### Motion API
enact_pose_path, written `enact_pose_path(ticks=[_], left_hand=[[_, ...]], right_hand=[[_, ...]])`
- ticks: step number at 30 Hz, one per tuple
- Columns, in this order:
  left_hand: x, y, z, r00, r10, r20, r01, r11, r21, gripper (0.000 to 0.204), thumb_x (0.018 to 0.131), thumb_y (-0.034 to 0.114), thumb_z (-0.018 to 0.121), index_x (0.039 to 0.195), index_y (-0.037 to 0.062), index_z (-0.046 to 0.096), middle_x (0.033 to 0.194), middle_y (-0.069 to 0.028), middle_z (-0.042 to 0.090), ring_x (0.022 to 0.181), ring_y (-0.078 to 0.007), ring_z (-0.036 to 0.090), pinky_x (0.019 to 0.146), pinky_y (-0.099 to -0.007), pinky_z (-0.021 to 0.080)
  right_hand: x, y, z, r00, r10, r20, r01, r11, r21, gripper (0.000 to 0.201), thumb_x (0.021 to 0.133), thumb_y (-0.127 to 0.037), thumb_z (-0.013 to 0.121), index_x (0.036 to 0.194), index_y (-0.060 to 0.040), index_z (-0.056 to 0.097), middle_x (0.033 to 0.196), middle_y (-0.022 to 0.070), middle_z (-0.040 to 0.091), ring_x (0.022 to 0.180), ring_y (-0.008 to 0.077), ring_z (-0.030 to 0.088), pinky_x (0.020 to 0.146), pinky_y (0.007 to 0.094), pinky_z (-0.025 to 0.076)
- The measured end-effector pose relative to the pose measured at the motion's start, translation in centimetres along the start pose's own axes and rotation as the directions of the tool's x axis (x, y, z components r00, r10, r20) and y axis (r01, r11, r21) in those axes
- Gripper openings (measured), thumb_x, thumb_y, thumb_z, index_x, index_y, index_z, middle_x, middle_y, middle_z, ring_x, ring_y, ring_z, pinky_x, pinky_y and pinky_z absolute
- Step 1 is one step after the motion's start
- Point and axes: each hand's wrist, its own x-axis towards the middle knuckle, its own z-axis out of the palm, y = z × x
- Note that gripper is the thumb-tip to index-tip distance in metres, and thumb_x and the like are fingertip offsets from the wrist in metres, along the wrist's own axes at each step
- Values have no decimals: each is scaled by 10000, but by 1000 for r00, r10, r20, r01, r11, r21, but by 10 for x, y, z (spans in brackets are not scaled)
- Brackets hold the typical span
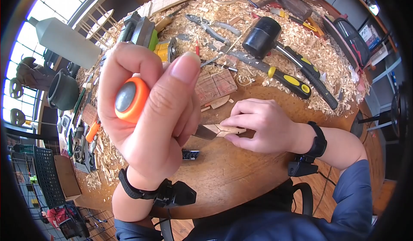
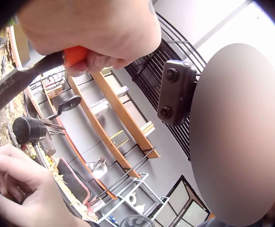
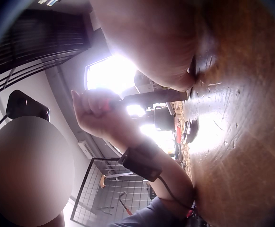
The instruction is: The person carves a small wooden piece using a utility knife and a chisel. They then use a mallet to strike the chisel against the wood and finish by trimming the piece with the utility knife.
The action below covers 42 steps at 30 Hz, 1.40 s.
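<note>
In the head view my left hand (image 1: pixel 150 112) grips a chisel by its orange handle (image 1: pixel 131 99), whose grey end cap faces the camera. The blade (image 1: pixel 204 132) slants down to a small piece of light wood (image 1: pixel 223 129) marked with dark lines. My right hand (image 1: pixel 264 127) holds this piece down on the wooden table (image 1: pixel 232 172), thumb on the near side and fingers on the far side. In the left wrist view the dark chisel blade (image 2: pixel 9 92) comes out below the left fist. The right wrist view shows the chisel's shank (image 3: pixel 142 98) beyond my right palm.
A black rubber mallet (image 1: pixel 261 36) lies among wood shavings (image 1: pixel 297 69), near a yellow-and-black tool handle (image 1: pixel 290 82). Behind the work sits a reddish marked block (image 1: pixel 217 86). A small dark-blue item (image 1: pixel 190 155) lies below the blade. A white bottle (image 1: pixel 66 41) stands at the left.
</note>
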Motion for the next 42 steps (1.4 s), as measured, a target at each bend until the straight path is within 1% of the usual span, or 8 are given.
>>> enact_pose_path(ticks=[23, 25, 27, 29, 32, 34, 39, 42], left_hand=[[-9, -10, 8, 990, 109, -91, -109, 994, 3, 190, 1023, -11, 588, 968, 98, 442, 553, 51, 321, 375, -61, 243, 381, -253, 232], [-10, -9, 8, 989, 60, -133, -75, 991, -113, 271, 993, -87, 653, 939, 61, 432, 620, 14, 452, 430, -46, 381, 397, -241, 263], [-11, -12, 5, 993, 48, -110, -66, 985, -157, 270, 987, -94, 655, 940, 61, 439, 652, 17, 472, 440, -45, 394, 405, -236, 282], [-10, -12, 9, 986, 61, -153, -74, 994, -81, 205, 1000, -31, 593, 946, 85, 433, 580, 57, 346, 405, -47, 226, 394, -249, 205], [-9, -14, 7, 982, 79, -169, -95, 992, -88, 209, 988, -55, 586, 941, 76, 430, 594, 44, 369, 418, -48, 241, 398, -250, 206], [-11, -15, 5, 985, 68, -157, -82, 993, -86, 213, 989, -69, 579, 941, 72, 427, 610, 32, 392, 431, -47, 259, 406, -245, 220], [-13, -17, 5, 986, 67, -152, -86, 989, -121, 212, 996, -70, 573, 946, 77, 429, 615, 29, 407, 442, -53, 289, 420, -243, 246], [-13, -20, 4, 984, 80, -161, -98, 989, -111, 217, 992, -67, 583, 949, 80, 430, 617, 24, 425, 439, -55, 307, 416, -248, 248]], right_hand=[[6, 3, -9, 997, -73, 33, 73, 997, -10, 292, 863, -169, 849, 1145, -95, 822, 977, 71, 702, 851, 269, 701, 746, 380, 576], [9, -1, -28, 994, -94, 56, 96, 995, -39, 302, 874, -167, 843, 1165, -88, 815, 1007, 84, 712, 882, 280, 709, 776, 383, 581], [6, -11, -68, 999, 10, -51, -19, 985, -169, 286, 892, -155, 828, 1165, -73, 804, 1065, 109, 725, 942, 291, 716, 837, 385, 580], [-13, -5, -109, 974, 162, -160, -212, 901, -379, 320, 916, -214, 798, 1203, -75, 769, 1115, 127, 712, 1026, 331, 709, 898, 409, 568], [-58, 16, -138, 941, 193, -277, -319, 773, -547, 383, 914, -191, 799, 1266, -64, 719, 1089, 138, 712, 1023, 320, 706, 898, 411, 558], [-82, 19, -143, 880, 424, -216, -472, 719, -511, 442, 912, -180, 799, 1316, -57, 669, 1038, 134, 708, 995, 301, 697, 892, 417, 550], [-73, 17, -148, 823, 535, -192, -566, 738, -366, 439, 899, -187, 804, 1284, -41, 652, 938, 119, 686, 902, 270, 687, 827, 384, 545], [-67, 37, -157, 810, 577, -106, -581, 766, -277, 298, 937, -215, 781, 1130, -15, 672, 805, 51, 677, 721, 167, 655, 681, 342, 507]])
